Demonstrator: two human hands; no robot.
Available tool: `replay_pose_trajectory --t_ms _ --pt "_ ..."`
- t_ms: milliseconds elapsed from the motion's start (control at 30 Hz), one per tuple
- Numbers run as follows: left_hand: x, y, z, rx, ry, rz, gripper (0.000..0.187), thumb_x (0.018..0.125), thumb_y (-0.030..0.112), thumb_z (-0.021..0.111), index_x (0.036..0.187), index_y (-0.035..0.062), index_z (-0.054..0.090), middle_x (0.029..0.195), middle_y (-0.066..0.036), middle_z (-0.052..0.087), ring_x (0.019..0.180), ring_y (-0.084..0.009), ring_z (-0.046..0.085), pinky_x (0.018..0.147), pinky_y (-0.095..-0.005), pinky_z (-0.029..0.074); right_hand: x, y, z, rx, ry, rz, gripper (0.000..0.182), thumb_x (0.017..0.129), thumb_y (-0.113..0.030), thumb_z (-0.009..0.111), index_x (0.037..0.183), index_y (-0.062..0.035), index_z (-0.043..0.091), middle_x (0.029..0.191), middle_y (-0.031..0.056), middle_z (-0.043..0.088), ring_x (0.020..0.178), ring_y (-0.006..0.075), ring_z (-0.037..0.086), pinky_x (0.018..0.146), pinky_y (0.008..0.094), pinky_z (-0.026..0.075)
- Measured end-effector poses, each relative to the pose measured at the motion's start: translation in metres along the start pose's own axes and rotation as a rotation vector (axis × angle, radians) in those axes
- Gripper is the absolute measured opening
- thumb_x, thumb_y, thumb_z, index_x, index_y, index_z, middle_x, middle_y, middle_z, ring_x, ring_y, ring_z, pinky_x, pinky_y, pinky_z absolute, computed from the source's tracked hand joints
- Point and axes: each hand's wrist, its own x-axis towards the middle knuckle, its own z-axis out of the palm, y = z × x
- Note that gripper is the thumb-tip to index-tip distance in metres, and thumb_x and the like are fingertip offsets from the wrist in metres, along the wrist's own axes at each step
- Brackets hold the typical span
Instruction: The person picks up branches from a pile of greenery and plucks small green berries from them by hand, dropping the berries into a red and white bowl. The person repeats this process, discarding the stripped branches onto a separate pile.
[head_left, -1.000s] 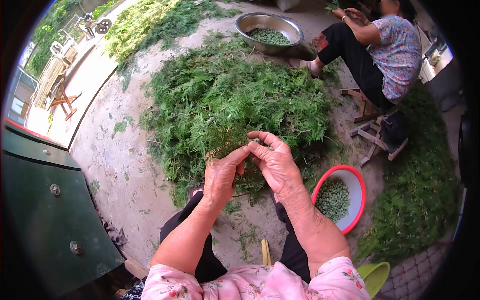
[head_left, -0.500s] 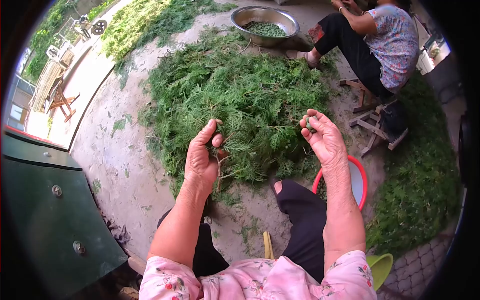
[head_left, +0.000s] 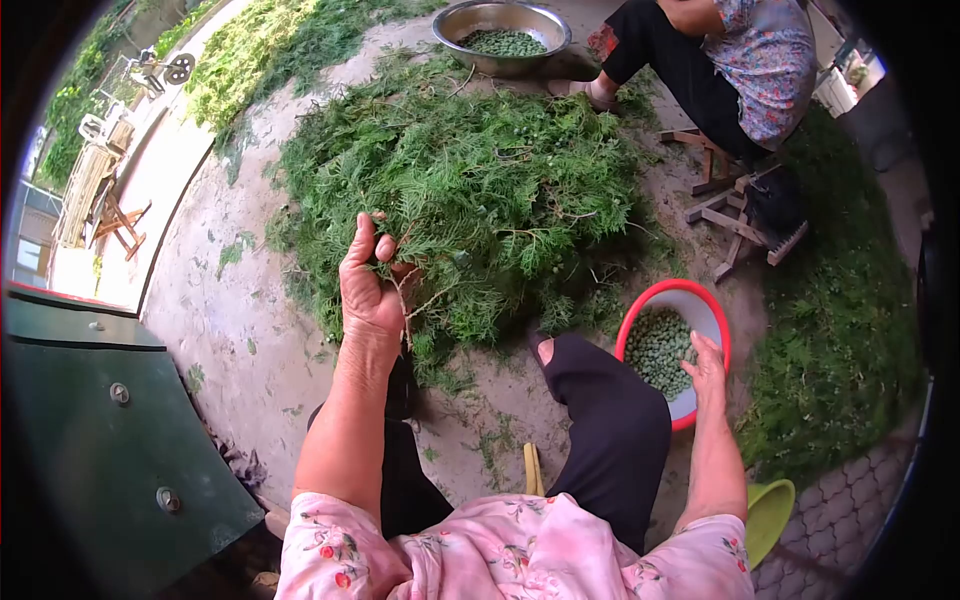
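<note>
My left hand (head_left: 370, 285) is closed around a leafy green conifer sprig (head_left: 432, 285), whose bare brown stem hangs below the fingers. It is at the near left side of a big heap of cut conifer branches (head_left: 480, 180). Over the right side of a white basin with a red rim (head_left: 722, 320) is my right hand (head_left: 708, 368), fingers loosely apart and low above the small green cones (head_left: 655, 350) inside. I see nothing held between those fingers, though their undersides are hidden.
A metal bowl (head_left: 560, 42) of green cones stands beyond the heap. Another person (head_left: 755, 70) sits at the far right, near wooden stools (head_left: 735, 225). More greenery (head_left: 840, 330) lies at right; a green metal panel (head_left: 110, 450) borders the left. A yellow-green bowl (head_left: 770, 515) is behind my right arm.
My right hand has moved from above the heap, where it pinched green cones, down and right to the basin. The left hand keeps the sprig. The view has shifted slightly.
</note>
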Motion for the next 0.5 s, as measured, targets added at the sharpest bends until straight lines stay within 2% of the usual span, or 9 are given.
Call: replay_pose_trajectory --t_ms 33,100,233,300,333,400,467,500 --pt "-0.005 -0.001 0.002 0.042 0.006 0.009 0.016 0.086 0.036 0.057 0.084 0.0202 0.055 0.055 0.009 0.044 0.046 -0.0078 0.040 0.044 -0.0219 0.035 0.001 0.006 -0.005 0.008 -0.005 0.000 0.035 0.081 -0.023 0.064 0.107 -0.0003 0.055 0.089 0.0067 0.059 0.082 0.0210 0.057 0.077 0.0406 0.045" --pt "-0.008 -0.004 0.003 0.045 0.017 0.000 0.016 0.086 0.037 0.057 0.085 0.0212 0.055 0.055 0.009 0.043 0.045 -0.0080 0.040 0.045 -0.0226 0.035 0.001 0.015 -0.011 -0.133 0.282 0.066 0.037 0.083 -0.024 0.060 0.112 -0.0002 0.055 0.101 0.0110 0.060 0.092 0.0243 0.056 0.086 0.0414 0.041" --pt "-0.017 -0.015 0.011 0.028 -0.009 0.004 0.017 0.085 0.037 0.058 0.088 0.0206 0.055 0.055 0.009 0.042 0.046 -0.0052 0.039 0.043 -0.0173 0.034 0.069 0.069 -0.055 -0.219 0.212 -0.016 0.040 0.084 -0.031 0.058 0.113 -0.0039 0.054 0.101 0.0089 0.056 0.092 0.0218 0.052 0.079 0.0442 0.042" --pt "-0.020 -0.024 0.013 0.011 -0.019 0.003 0.017 0.085 0.037 0.058 0.088 0.0204 0.055 0.056 0.009 0.041 0.048 -0.0051 0.039 0.044 -0.0172 0.034 0.087 0.077 -0.067 -0.362 0.144 -0.164 0.038 0.088 -0.029 0.052 0.115 -0.0022 0.053 0.104 0.0104 0.057 0.091 0.0227 0.055 0.078 0.0386 0.045" --pt "-0.021 -0.026 0.014 -0.006 -0.027 0.001 0.018 0.085 0.038 0.058 0.088 0.0202 0.055 0.056 0.009 0.041 0.049 -0.0050 0.039 0.044 -0.0171 0.034 0.073 0.062 -0.057 -0.357 0.139 -0.167 0.038 0.088 -0.029 0.052 0.115 -0.0022 0.053 0.104 0.0104 0.057 0.091 0.0227 0.055 0.078 0.0386 0.045" --pt "-0.027 -0.033 0.021 -0.040 -0.035 -0.019 0.019 0.085 0.039 0.057 0.087 0.0204 0.055 0.056 0.008 0.041 0.051 -0.0071 0.040 0.048 -0.0202 0.038 -0.008 -0.009 -0.008 -0.125 0.086 -0.248 0.034 0.090 -0.025 0.048 0.111 0.0003 0.054 0.096 0.0080 0.059 0.082 0.0195 0.058 0.072 0.0310 0.047" --pt "-0.032 -0.040 0.024 -0.139 -0.081 -0.051 0.019 0.084 0.039 0.058 0.087 0.0206 0.055 0.056 0.008 0.041 0.052 -0.0092 0.040 0.052 -0.0236 0.040 -0.054 -0.051 0.019 0.048 -0.115 -0.341 0.033 0.091 -0.024 0.047 0.108 0.0026 0.056 0.094 0.0108 0.060 0.082 0.0168 0.058 0.071 0.0286 0.047" --pt "-0.038 -0.043 0.025 -0.138 -0.099 -0.042 0.019 0.084 0.039 0.058 0.087 0.0199 0.055 0.057 0.007 0.042 0.053 -0.0094 0.041 0.053 -0.0234 0.041 -0.075 -0.069 0.033 0.060 -0.198 -0.393 0.030 0.092 -0.023 0.046 0.105 0.0018 0.057 0.089 0.0088 0.060 0.078 0.0138 0.058 0.068 0.0258 0.048"
